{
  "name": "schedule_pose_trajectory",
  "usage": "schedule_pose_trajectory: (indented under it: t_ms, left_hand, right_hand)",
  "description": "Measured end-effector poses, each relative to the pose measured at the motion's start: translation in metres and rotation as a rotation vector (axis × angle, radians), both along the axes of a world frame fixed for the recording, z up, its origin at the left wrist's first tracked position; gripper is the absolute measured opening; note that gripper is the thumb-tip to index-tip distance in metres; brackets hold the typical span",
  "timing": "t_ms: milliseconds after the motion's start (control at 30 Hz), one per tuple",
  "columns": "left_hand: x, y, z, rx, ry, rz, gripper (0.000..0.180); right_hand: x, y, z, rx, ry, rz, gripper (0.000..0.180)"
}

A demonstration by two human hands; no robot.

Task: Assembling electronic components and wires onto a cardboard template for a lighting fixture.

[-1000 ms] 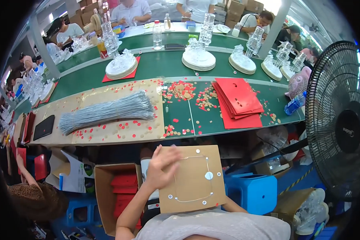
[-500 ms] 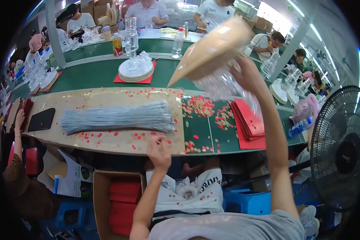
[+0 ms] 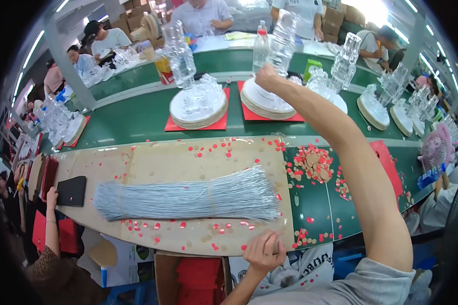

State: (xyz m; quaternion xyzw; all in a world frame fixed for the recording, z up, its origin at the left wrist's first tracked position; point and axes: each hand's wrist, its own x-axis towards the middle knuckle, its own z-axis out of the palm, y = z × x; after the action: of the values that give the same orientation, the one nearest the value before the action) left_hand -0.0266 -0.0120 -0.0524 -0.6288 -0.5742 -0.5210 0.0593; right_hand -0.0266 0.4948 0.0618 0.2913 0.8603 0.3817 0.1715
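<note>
At the far side of the green table, my right hand (image 3: 269,79) is closed at the lower end of a tall stack of clear plastic pieces (image 3: 283,38); its fingertips are hidden. Under that hand lies a pile of round white-topped discs (image 3: 257,99) on a red sheet (image 3: 248,116). My left hand (image 3: 264,251) is curled by the near edge, its fingers closed around something small and dark that I cannot make out. Beyond it, a banded bundle of thin silvery strands (image 3: 188,199) lies across brown cardboard (image 3: 152,165).
Another disc pile (image 3: 198,114) with clear plastic pieces stands to the left. A bottle (image 3: 260,46) is behind my right hand. Red and tan dots (image 3: 315,162) are scattered about. A black flat case (image 3: 72,191) lies left, near another person's hand (image 3: 52,197). A pink fan (image 3: 436,145) stands right.
My right hand has come down from the air to the far side of the table; the disc pile it carried now rests on a red sheet. The view has shifted, and my left hand stays curled.
</note>
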Motion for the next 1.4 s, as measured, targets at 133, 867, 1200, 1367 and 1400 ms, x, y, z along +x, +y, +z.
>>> schedule_pose_trajectory:
  t_ms: [133, 867, 1200, 1367, 1400]
  left_hand:
    - [0.009, 0.012, -0.006, -0.017, -0.015, -0.067, 0.031]
    - [0.016, -0.019, -0.012, -0.114, 0.123, -0.072, 0.044]
    - [-0.017, -0.014, -0.015, -0.247, 0.563, -0.202, 0.102]
    - [0.007, 0.006, -0.009, -0.033, 0.191, 0.020, 0.021]
    - [0.009, 0.008, -0.010, -0.027, 0.191, 0.014, 0.021]
  right_hand:
    - [-0.004, 0.030, -0.033, -0.010, 0.131, -0.097, 0.017]
    - [0.160, 0.159, 0.005, -0.508, 0.583, -0.631, 0.051]
    - [0.135, 0.085, 0.067, -0.251, 1.163, -0.247, 0.044]
    - [0.167, 0.036, 0.133, 0.313, 0.893, -0.049, 0.021]
    - [0.180, 0.038, 0.145, 0.417, 0.923, 0.019, 0.029]
